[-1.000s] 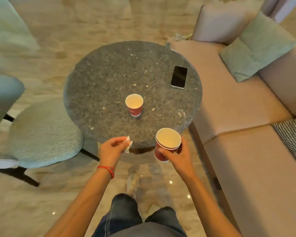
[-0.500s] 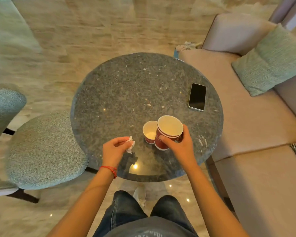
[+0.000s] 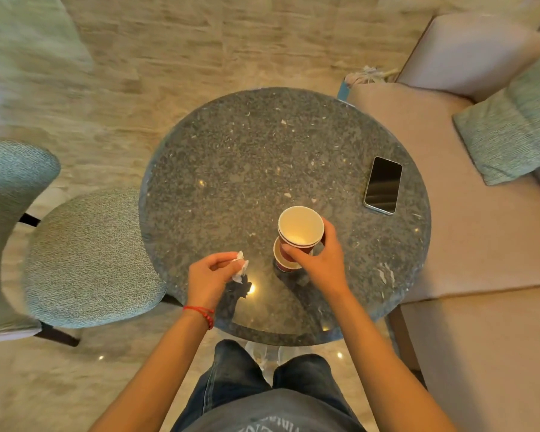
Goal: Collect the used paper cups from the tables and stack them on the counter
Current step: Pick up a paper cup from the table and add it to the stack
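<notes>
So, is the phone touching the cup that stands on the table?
Apart. The head view shows bare table between the phone near the sofa-side edge and the standing cup, which sits under the stack held in the right hand.

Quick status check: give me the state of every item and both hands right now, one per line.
Held cups: nested, upright, gripped in right hand, directly above table cup.
Table cup: upright on table, partly hidden under held cups; contact unclear.
Left hand: closed on crumpled tissue.
Phone: flat on table, screen dark.
</notes>
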`<action>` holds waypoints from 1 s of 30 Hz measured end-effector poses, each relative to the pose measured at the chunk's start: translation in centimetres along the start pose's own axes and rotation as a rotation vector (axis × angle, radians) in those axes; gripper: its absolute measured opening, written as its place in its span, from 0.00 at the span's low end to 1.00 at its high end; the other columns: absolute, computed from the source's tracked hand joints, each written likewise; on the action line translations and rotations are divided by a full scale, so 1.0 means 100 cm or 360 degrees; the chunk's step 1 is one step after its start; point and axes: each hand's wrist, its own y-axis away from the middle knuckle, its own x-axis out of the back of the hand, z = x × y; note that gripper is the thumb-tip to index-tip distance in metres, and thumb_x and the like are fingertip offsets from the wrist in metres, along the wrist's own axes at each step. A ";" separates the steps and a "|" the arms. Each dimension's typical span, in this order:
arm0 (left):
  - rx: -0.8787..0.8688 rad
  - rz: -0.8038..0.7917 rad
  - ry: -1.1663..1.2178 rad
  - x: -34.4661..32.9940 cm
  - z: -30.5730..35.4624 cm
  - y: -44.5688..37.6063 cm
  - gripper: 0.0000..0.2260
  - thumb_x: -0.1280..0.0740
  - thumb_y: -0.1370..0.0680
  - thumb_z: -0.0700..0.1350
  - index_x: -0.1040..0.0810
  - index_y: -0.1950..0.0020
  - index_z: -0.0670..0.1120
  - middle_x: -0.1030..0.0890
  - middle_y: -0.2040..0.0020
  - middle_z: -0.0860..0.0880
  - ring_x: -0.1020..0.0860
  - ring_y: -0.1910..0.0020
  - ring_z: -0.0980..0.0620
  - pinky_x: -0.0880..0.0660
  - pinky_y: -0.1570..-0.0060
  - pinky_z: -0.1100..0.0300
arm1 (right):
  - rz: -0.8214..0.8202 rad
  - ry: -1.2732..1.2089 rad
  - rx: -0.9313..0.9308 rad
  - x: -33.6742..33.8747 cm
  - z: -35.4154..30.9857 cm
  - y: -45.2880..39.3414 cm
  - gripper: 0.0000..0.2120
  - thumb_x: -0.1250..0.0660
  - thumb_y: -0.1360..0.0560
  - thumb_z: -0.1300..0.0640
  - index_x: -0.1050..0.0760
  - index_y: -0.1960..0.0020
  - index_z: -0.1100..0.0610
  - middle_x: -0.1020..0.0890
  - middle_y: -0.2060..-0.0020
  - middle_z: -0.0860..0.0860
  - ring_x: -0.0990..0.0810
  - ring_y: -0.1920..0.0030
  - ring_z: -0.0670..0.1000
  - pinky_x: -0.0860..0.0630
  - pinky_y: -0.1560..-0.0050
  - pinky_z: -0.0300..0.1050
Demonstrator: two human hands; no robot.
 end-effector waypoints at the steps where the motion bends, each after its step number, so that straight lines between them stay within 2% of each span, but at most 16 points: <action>1: 0.0005 0.0007 0.0001 0.001 0.000 0.000 0.08 0.28 0.30 0.34 0.18 0.60 0.48 0.17 0.65 0.53 0.19 0.66 0.61 0.22 0.65 0.70 | -0.0009 0.0018 -0.0015 -0.001 0.004 0.001 0.33 0.21 0.37 0.56 0.36 0.40 0.41 0.28 0.47 0.33 0.31 0.48 0.23 0.33 0.54 0.19; 6: 0.0030 0.0000 0.0000 0.003 -0.003 -0.003 0.08 0.28 0.31 0.34 0.18 0.59 0.46 0.16 0.68 0.54 0.18 0.66 0.60 0.22 0.66 0.69 | -0.0034 0.0105 -0.0061 -0.004 0.022 0.005 0.33 0.21 0.37 0.56 0.36 0.44 0.36 0.30 0.46 0.31 0.32 0.47 0.23 0.34 0.54 0.18; 10: 0.0021 0.0014 -0.0018 0.004 -0.005 -0.005 0.06 0.27 0.31 0.35 0.18 0.58 0.45 0.16 0.64 0.46 0.18 0.63 0.53 0.20 0.61 0.65 | -0.0085 0.0119 -0.0116 -0.008 0.033 0.008 0.36 0.20 0.38 0.56 0.37 0.42 0.35 0.30 0.44 0.32 0.31 0.46 0.25 0.32 0.54 0.20; 14: 0.0042 0.0034 -0.0015 0.007 -0.008 -0.010 0.06 0.27 0.31 0.35 0.17 0.56 0.42 0.17 0.63 0.44 0.18 0.63 0.52 0.21 0.65 0.66 | -0.0106 0.0114 -0.0152 -0.016 0.041 0.011 0.38 0.19 0.39 0.57 0.37 0.40 0.36 0.29 0.44 0.34 0.29 0.47 0.27 0.31 0.56 0.21; 21: 0.0048 0.0009 -0.0069 0.013 -0.008 -0.018 0.06 0.27 0.31 0.34 0.18 0.55 0.42 0.17 0.64 0.44 0.18 0.61 0.50 0.20 0.57 0.61 | 0.0023 0.0037 -0.0180 -0.029 0.039 0.012 0.34 0.21 0.37 0.60 0.36 0.42 0.40 0.28 0.47 0.35 0.29 0.50 0.25 0.31 0.57 0.20; 24: 0.0054 -0.0050 -0.0068 0.010 -0.006 -0.020 0.08 0.27 0.31 0.34 0.18 0.60 0.46 0.16 0.67 0.49 0.17 0.64 0.54 0.21 0.61 0.65 | 0.0048 -0.0092 -0.0229 -0.028 0.040 0.016 0.30 0.22 0.36 0.62 0.33 0.45 0.41 0.26 0.48 0.37 0.26 0.53 0.26 0.28 0.63 0.22; 28: 0.0067 -0.0164 -0.0134 -0.002 -0.004 -0.023 0.07 0.27 0.31 0.35 0.18 0.60 0.47 0.17 0.64 0.50 0.19 0.67 0.61 0.24 0.67 0.70 | 0.0136 -0.0144 -0.0287 -0.016 0.042 0.028 0.29 0.22 0.36 0.59 0.33 0.44 0.41 0.25 0.46 0.38 0.26 0.49 0.29 0.28 0.56 0.23; 30: 0.0057 -0.0236 -0.0207 -0.012 -0.003 -0.023 0.06 0.27 0.30 0.36 0.18 0.59 0.47 0.17 0.63 0.50 0.19 0.68 0.62 0.24 0.68 0.71 | 0.0209 -0.0175 -0.0323 -0.007 0.046 0.037 0.29 0.22 0.36 0.58 0.33 0.44 0.40 0.25 0.46 0.37 0.25 0.48 0.30 0.27 0.55 0.24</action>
